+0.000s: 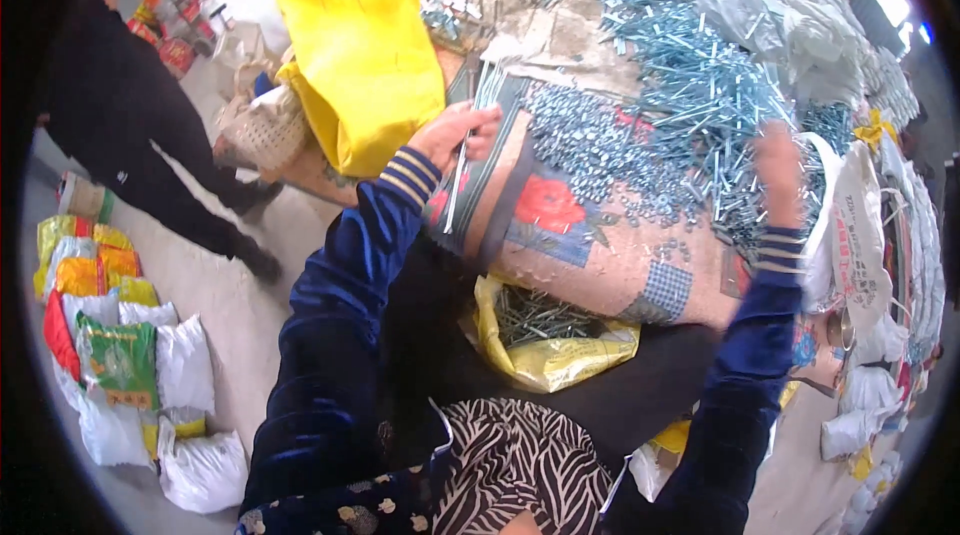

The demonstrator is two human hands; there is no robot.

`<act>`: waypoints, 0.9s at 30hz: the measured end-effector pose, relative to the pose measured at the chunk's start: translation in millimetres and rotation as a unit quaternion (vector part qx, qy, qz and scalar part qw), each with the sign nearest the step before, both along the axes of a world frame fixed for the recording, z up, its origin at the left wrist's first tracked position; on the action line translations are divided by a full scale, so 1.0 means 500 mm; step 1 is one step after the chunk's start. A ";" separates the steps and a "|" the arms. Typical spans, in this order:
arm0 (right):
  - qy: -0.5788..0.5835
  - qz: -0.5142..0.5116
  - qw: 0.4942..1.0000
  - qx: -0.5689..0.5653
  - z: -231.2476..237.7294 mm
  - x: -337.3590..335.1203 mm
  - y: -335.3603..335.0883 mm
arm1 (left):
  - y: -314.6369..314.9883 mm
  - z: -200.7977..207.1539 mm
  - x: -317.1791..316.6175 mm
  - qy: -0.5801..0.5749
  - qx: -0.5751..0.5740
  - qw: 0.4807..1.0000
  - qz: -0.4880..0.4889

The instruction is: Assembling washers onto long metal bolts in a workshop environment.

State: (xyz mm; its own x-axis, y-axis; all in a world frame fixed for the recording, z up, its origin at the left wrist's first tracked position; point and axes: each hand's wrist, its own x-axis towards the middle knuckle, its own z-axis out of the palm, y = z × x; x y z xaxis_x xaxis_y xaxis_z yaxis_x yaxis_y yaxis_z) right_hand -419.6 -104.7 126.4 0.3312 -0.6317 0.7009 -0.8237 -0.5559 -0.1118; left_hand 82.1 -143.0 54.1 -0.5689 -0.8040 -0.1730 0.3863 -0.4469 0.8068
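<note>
My left hand (458, 138) is closed round several long, thin metal rods (490, 85), whose ends stick out above and below the fist. It hangs over the left edge of the table, next to a big yellow bag. My right hand (778, 173) is smeared by motion at the right side of a heap of bluish bolts (690, 70); its fingers cannot be made out. Between the hands, small metal nuts (580, 140) lie spread over the flowered table cover (625, 270). Below the table edge, an open yellow bag (560, 365) in front of me holds dark metal screws or bolts (540, 318).
At the left rear a big yellow bag (365, 45) stands beside a woven basket (262, 130). A person in black (140, 105) stands at the left. Packed bags (120, 365) lie on the floor there. White sacks (850, 235) line the right side.
</note>
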 end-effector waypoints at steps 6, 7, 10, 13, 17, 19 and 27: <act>-0.708 -0.072 0.697 0.091 0.239 -0.139 0.107 | -0.016 -0.008 -0.070 0.002 -0.060 0.994 0.095; -0.640 -0.019 0.757 0.132 0.208 -0.078 0.101 | -0.013 -0.007 -0.083 0.012 -0.080 0.988 0.132; -0.509 0.093 0.809 0.279 0.046 0.187 0.075 | -0.003 -0.001 -0.097 0.018 -0.105 0.977 0.183; -0.552 0.039 0.738 0.385 -0.062 0.415 0.045 | -0.015 -0.006 -0.107 0.043 -0.141 0.965 0.216; -0.558 0.066 0.713 0.420 -0.155 0.555 0.029 | -0.039 -0.023 -0.082 0.065 -0.082 0.963 0.248; -0.539 0.086 0.733 0.406 -0.161 0.607 0.036 | -0.039 -0.029 -0.084 0.046 -0.087 0.952 0.289; -0.510 0.161 0.690 0.488 -0.186 0.648 0.051 | -0.017 -0.006 -0.133 0.035 -0.052 0.905 0.421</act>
